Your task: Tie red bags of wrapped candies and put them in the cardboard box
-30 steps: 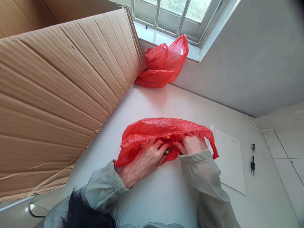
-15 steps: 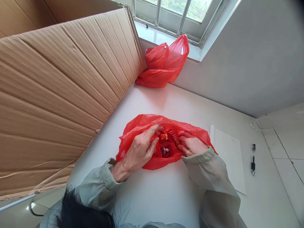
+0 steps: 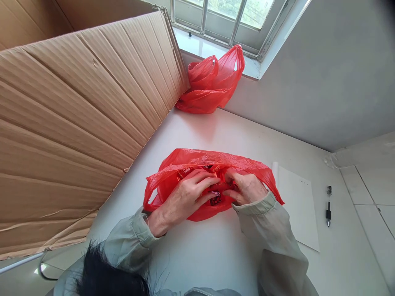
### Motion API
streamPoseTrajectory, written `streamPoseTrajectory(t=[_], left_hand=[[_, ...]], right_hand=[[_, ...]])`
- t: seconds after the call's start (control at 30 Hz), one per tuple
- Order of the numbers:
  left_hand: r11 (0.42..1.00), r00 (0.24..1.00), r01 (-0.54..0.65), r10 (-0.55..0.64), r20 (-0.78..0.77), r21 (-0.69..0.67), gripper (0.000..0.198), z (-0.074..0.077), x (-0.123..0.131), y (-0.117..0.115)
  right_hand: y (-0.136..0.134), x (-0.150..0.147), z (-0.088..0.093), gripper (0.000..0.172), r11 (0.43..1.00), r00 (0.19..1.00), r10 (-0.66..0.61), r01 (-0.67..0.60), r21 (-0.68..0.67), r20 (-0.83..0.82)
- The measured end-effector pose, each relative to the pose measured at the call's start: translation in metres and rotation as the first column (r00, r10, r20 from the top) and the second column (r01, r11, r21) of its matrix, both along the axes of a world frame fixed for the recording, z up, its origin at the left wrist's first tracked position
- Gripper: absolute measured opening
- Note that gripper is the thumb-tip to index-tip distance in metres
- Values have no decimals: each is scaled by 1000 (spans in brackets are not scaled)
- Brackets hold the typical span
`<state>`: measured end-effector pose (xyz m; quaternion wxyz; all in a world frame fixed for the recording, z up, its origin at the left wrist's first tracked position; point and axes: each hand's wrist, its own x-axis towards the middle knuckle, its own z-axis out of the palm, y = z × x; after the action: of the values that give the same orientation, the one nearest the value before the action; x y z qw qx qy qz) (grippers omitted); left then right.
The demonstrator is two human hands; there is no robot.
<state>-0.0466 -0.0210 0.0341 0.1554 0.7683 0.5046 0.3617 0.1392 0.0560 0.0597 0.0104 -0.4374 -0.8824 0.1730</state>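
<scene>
An open red plastic bag [image 3: 197,156] lies on the white table, with several small wrapped items inside it. One dark packet with pink marks [image 3: 215,197] shows near the bag's middle. My left hand [image 3: 188,193] reaches in from the left, its fingers slightly apart over the items, with nothing visibly held. Across from it, my right hand [image 3: 245,187] is inside the bag's right part. Its thumb and fingers are bent around something I cannot make out among the red wrappers.
A large cardboard box [image 3: 92,98] fills the left side. Another red bag [image 3: 210,86] rests by the window sill. Right of the open bag lie a white paper pad [image 3: 298,205] and a black pen [image 3: 328,213]. A grey wall borders the table's back.
My left hand has moved right and deeper over the items, and my right hand has shifted slightly left. The bag's left handle has spread outward, and its opening looks narrower.
</scene>
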Motion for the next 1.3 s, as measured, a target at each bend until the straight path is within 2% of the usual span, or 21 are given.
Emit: streamPoseTrajectory(t=[0.13,0.3,0.5,0.63,0.8,0.97,1.07,1.17,1.27,1.3], left_hand=[[998,999,-53,52,16,43,15,-3,1,0],[997,997,-76,75,13,23,16,-2,-2,-2],[991,994,-107,104,-37,-78,20,1,-3,-1],[985,992,-96,107,70,-143,20,2,-2,0],[937,959,-213,255,123,-278,14,4,-6,-1],[921,942,-263,309,128,-286,13,6,-14,-1],[937,949,-218,269,164,-275,12,8,-14,0],[963,979,-124,158,130,-238,25,9,-12,0],[986,999,-37,43,32,-164,7,8,-11,0],[991,1000,-14,14,-2,-132,7,8,-11,1]], right_hand=[[3,2,-6,20,1000,997,-3,1,-28,-72],[5,7,-1,17,996,987,15,-29,-86,-159],[8,6,10,17,989,998,35,-42,-144,-53],[9,5,11,18,990,999,36,-31,-139,30],[10,11,9,17,989,999,47,-46,-138,3],[12,14,6,14,995,1000,-24,24,-93,1],[12,13,5,16,998,1000,0,0,-59,-6],[11,10,6,17,993,997,69,-72,-99,-33],[9,10,7,16,993,997,79,-81,-87,-27],[8,10,8,16,993,997,79,-81,-86,-23]])
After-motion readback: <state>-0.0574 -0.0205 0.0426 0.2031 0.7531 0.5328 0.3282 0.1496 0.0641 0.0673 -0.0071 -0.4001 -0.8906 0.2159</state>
